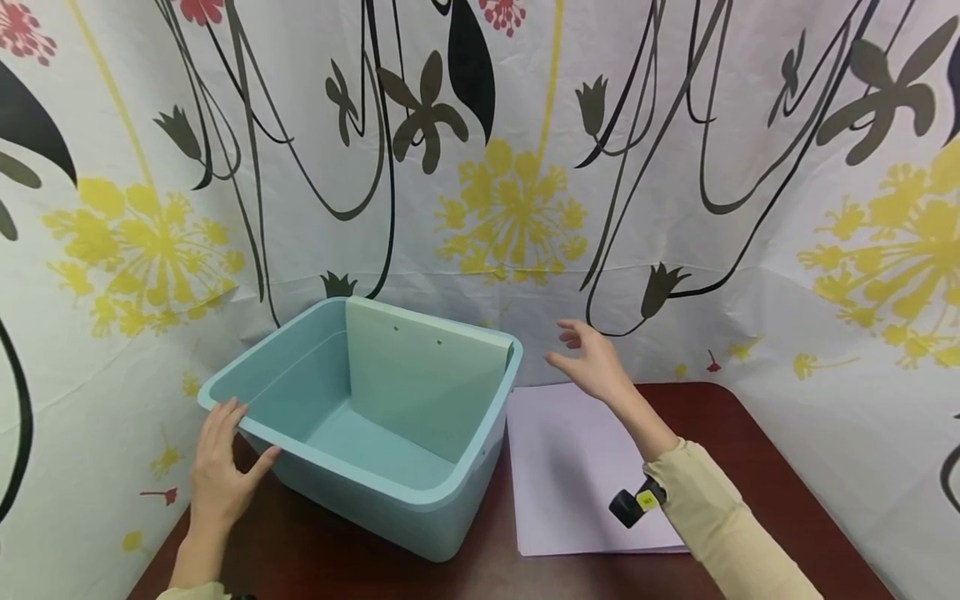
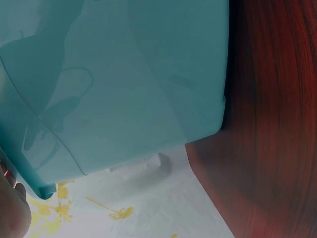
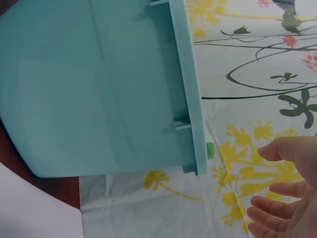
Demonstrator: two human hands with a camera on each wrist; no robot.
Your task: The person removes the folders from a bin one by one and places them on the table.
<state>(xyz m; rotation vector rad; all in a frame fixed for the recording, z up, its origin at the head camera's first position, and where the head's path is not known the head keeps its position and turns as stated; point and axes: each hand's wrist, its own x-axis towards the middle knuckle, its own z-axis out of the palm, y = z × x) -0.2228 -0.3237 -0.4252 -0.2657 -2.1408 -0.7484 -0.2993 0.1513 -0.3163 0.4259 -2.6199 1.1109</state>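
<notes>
A light blue plastic bin (image 1: 450, 508) stands at an angle on the table, its opening facing up. A pale green sheet-like panel (image 1: 427, 375) with two small holes near its top edge leans along the bin's far inner wall. My left hand (image 1: 221, 471) is at the bin's near left corner, fingertips right at the rim and thumb spread apart; the left wrist view shows only part of this hand (image 2: 12, 210). To the right of the bin, my right hand (image 1: 592, 362) is raised in the air with fingers loosely bent and nothing in them; the right wrist view shows it (image 3: 292, 198) apart from the rim.
Pale lilac sheets (image 1: 555, 500) lie stacked on the dark red-brown wooden table (image 1: 780, 517), right of the bin. A white cloth (image 1: 510, 308) printed with flowers hangs behind and at both sides. A small black device (image 1: 630, 507) is strapped at my right wrist.
</notes>
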